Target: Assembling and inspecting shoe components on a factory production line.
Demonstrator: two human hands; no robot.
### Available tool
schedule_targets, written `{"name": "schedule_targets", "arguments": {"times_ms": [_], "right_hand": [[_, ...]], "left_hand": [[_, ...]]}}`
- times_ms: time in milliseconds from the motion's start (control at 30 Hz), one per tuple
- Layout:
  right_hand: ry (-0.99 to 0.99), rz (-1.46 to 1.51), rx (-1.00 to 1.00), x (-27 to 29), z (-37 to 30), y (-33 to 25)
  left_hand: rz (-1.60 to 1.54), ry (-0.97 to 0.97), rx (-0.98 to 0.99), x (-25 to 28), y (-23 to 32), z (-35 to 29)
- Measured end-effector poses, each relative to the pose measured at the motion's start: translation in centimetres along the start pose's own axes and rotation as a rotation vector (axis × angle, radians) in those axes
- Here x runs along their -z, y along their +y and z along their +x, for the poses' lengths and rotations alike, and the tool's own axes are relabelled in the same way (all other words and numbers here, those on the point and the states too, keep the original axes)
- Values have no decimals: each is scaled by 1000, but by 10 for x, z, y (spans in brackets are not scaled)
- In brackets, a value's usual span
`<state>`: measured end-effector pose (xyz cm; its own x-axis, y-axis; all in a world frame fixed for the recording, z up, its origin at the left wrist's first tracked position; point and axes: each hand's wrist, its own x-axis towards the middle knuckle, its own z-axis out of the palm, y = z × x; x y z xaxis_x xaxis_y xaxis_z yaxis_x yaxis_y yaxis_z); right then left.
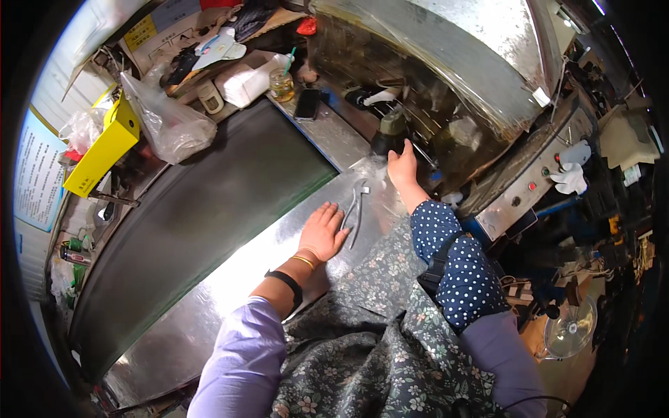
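Observation:
My left hand [323, 228] rests flat, fingers stretched out, on the shiny metal tabletop [230, 279]. Just beyond its fingertips lie metal pliers [357, 209] with long handles. My right hand [403, 169] reaches forward to a dark bottle-like container [390, 132] with an olive top. Its fingers are curled at the container's near side, partly hidden, and seem to grip it. Behind the container, thin metal rods and blurred items lie in a dark recess under a plastic-covered metal hood [474, 56].
A wide dark belt [209, 209] runs along the left. Past it stand a phone [307, 104], a glass jar with a green straw [281, 85], a hanging plastic bag [171, 125] and a yellow bin [104, 150]. At right are a control panel [519, 202] and a fan [570, 327].

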<state>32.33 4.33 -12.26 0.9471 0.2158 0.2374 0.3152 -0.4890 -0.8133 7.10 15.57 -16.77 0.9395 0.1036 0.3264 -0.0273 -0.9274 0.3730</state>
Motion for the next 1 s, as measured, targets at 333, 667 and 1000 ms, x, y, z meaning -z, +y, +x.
{"name": "schedule_targets", "arguments": {"times_ms": [333,667,1000], "right_hand": [[-764,324,144,144,-158,-26],[-531,-224,246,188,-343,-11],[-443,-96,297,193,-346,-1]], "left_hand": [[57,-63,21,-4,-1,-1],[37,-44,-11,-17,-9,-6],[-981,-264,348,27,115,-54]]}}
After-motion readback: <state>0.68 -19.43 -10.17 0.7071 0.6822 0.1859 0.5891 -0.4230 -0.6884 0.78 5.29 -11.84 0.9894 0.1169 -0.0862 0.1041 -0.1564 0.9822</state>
